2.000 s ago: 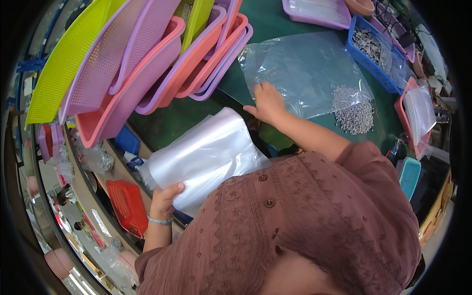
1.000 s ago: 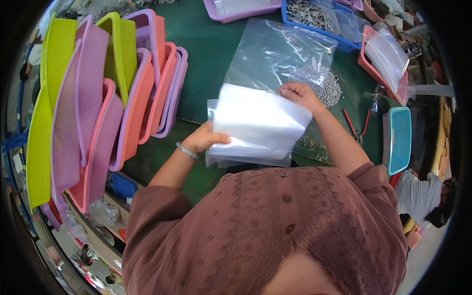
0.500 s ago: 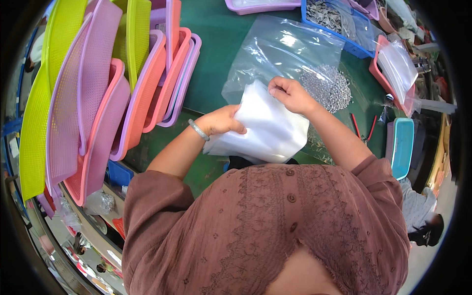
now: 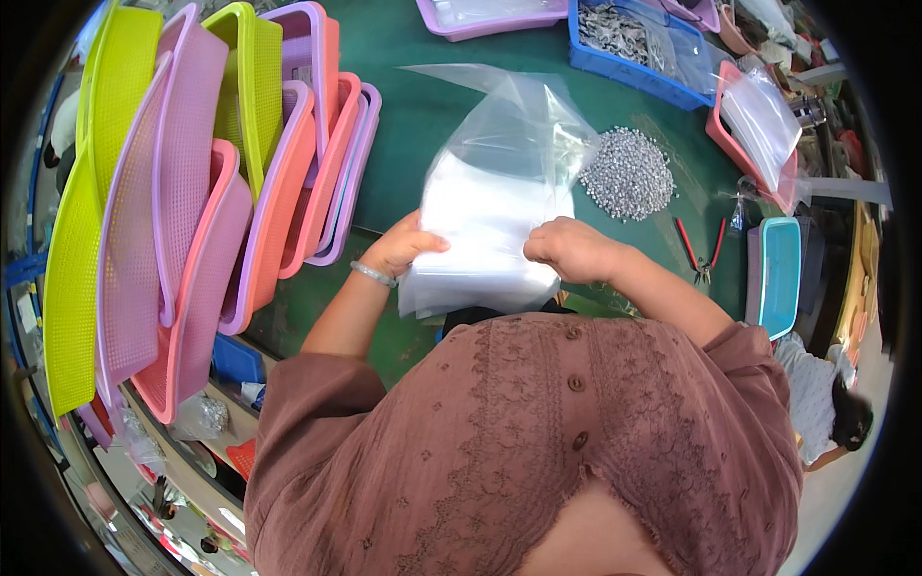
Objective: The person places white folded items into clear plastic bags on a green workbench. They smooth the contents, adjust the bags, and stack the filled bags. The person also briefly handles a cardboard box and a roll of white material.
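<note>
A thick stack of clear plastic bags (image 4: 485,211) lies in front of my body, whitish where the layers pile up. My left hand (image 4: 399,248), with a bracelet at the wrist, grips its left edge, thumb on top. At the lower right edge, my right hand (image 4: 581,252) is closed with curled fingers on the plastic; its fingertips are partly hidden. A larger clear plastic bag (image 4: 514,120) stretches beyond the stack and overlaps its far part. Whether the stack is inside or under this bag, I cannot tell. Beside it on the right sits a pile of small silver metal pieces (image 4: 627,175).
Nested purple, coral and lime plastic baskets (image 4: 192,192) fill the left. Red-handled pliers (image 4: 701,254) lie right, near a turquoise tray (image 4: 779,278). A blue bin (image 4: 639,77) of metal parts and a coral basket (image 4: 715,125) with clear bags stand at the back right.
The large clear bag has come off the metal pile and toward the stack, leaving the pieces uncovered. My right hand has moved nearer my body; my left has shifted slightly left.
</note>
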Available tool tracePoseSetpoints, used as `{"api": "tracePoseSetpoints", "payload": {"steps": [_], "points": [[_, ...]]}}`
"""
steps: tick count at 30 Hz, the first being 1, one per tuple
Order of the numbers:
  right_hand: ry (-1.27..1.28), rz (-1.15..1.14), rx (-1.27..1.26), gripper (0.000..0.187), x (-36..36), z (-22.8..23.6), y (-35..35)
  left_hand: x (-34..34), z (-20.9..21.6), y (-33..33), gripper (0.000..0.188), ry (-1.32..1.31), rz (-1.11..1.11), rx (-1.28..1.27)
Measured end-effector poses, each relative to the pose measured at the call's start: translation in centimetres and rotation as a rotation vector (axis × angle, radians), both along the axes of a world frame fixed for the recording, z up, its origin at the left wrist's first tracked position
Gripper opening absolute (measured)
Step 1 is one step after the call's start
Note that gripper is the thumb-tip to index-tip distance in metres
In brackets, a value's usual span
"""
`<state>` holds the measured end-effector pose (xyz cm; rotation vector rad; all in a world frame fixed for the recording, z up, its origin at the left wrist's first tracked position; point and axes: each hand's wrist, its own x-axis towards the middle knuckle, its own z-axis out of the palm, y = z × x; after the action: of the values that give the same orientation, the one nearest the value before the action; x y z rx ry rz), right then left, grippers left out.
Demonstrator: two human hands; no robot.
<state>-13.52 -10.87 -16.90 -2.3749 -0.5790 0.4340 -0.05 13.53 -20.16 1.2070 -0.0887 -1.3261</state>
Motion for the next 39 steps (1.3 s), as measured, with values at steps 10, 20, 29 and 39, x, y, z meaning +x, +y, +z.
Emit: {"api": "tracePoseSetpoints", "payload": {"steps": [10, 20, 29, 39], "points": [[-0.152, 0.065, 0.014, 0.01, 3.6, 6.5, 0.7, -0.2, 4.7, -1.3, 0.057, -0.339, -0.016, -0.037], [-0.928, -0.279, -0.072, 0.02, 0.9, 13.4, -1.3, -0.5, 11.4, -0.8, 0.061, -0.453, 0.329, -0.259], [-1.141, -0.871, 0.453, 0.012, 2.1, 16.7, -4.8, -1.0, 19.6, -3.2, 0.058, -0.551, 0.424, -0.472], [-0.503, -0.65, 1.175, 0.012, 3.0, 15.0, -11.1, -2.8, 20.5, -4.9, 0.056, -0.455, 0.343, -0.504]]}}
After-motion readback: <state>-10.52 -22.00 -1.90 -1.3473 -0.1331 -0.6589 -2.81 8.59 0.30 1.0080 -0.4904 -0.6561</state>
